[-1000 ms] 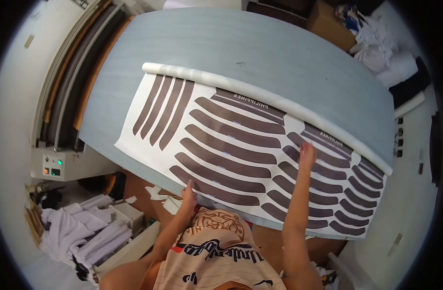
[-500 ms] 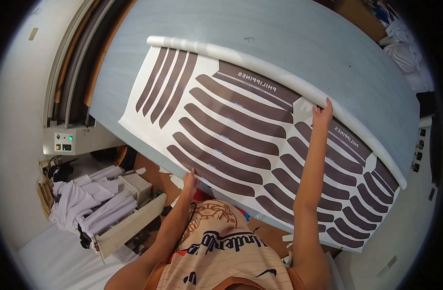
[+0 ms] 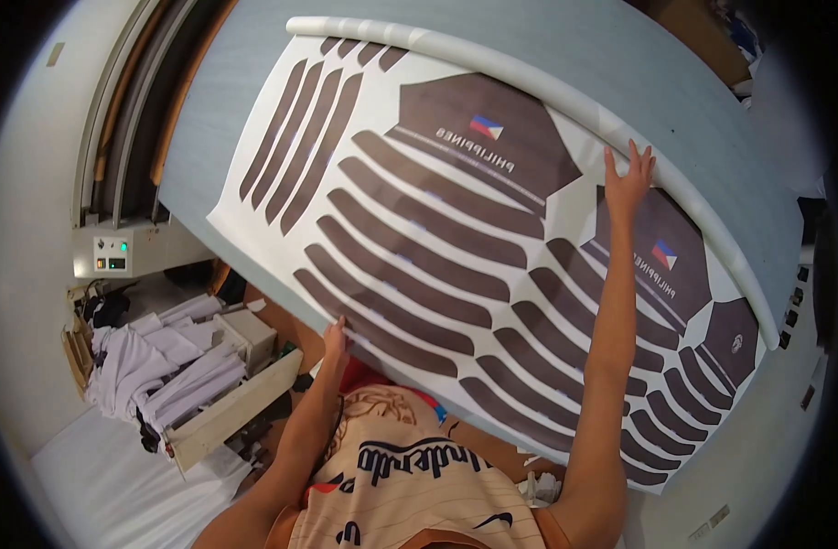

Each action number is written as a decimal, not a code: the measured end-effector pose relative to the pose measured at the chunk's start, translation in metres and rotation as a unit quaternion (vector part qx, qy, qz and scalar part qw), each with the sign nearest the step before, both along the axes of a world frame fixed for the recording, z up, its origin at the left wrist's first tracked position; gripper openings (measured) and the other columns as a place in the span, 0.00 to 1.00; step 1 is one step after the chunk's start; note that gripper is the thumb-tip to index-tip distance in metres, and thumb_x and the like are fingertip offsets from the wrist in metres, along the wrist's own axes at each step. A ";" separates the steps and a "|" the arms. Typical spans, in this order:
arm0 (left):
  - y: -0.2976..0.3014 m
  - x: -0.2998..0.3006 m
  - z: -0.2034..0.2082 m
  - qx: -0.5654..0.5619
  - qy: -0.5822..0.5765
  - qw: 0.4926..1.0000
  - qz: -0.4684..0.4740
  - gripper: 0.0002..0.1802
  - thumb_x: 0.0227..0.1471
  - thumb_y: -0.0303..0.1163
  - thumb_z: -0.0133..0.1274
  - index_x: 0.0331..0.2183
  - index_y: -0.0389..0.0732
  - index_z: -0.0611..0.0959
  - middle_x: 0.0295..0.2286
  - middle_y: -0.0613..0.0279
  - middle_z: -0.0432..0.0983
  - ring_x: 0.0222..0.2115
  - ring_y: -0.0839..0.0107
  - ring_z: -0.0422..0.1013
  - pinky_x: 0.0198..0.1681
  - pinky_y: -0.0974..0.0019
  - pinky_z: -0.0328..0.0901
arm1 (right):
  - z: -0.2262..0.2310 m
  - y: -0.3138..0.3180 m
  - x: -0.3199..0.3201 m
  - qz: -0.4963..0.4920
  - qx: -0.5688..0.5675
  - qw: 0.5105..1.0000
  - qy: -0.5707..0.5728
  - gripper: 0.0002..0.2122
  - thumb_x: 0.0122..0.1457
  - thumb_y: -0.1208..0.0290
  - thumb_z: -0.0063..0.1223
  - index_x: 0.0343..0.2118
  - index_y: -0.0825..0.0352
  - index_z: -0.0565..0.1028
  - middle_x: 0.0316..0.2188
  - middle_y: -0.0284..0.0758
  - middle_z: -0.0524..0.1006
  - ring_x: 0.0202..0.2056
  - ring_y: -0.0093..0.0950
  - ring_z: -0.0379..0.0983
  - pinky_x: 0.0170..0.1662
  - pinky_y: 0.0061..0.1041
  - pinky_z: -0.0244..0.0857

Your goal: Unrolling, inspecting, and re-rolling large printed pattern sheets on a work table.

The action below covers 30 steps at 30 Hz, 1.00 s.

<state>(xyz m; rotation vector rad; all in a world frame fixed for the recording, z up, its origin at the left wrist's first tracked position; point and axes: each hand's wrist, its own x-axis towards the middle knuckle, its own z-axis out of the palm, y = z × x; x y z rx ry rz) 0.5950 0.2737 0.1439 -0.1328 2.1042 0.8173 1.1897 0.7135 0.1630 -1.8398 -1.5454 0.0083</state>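
A wide white sheet of printed paper [image 3: 565, 206] lies partly unrolled across a blue-grey table [image 3: 254, 64]. Dark brown curved strips and jersey-shaped panels, some with mirrored lettering and a small flag, cover it. Along its far side runs the remaining paper roll [image 3: 529, 78]. My right hand [image 3: 629, 178] reaches far forward, open, its fingers spread against the near side of the roll. At the sheet's near edge, my left hand [image 3: 337, 340] grips the paper, fingertips on top; the rest of its fingers are hard to see.
A machine with long rollers [image 3: 131, 110] and a control box [image 3: 117, 254] stands at the left. Below it, white fabric pieces [image 3: 140, 361] are heaped by a wooden bin [image 3: 231, 412]. A cardboard box [image 3: 703, 37] sits at the far right.
The roll has turned farther away from me, exposing more of the brown panels and the flags. My right hand has gone forward with it, fingers spreading; my left stays at the near edge.
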 end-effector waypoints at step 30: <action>-0.002 -0.015 -0.008 -0.107 0.061 0.987 0.107 0.13 0.62 0.37 0.58 0.47 0.44 0.81 0.35 0.66 0.74 0.36 0.64 0.68 0.41 0.50 0.65 | -0.043 0.325 0.115 -0.099 -0.111 0.970 -0.192 0.39 0.62 0.34 0.49 0.69 0.56 0.63 0.72 0.43 0.58 0.72 0.50 0.50 0.66 0.69 0.45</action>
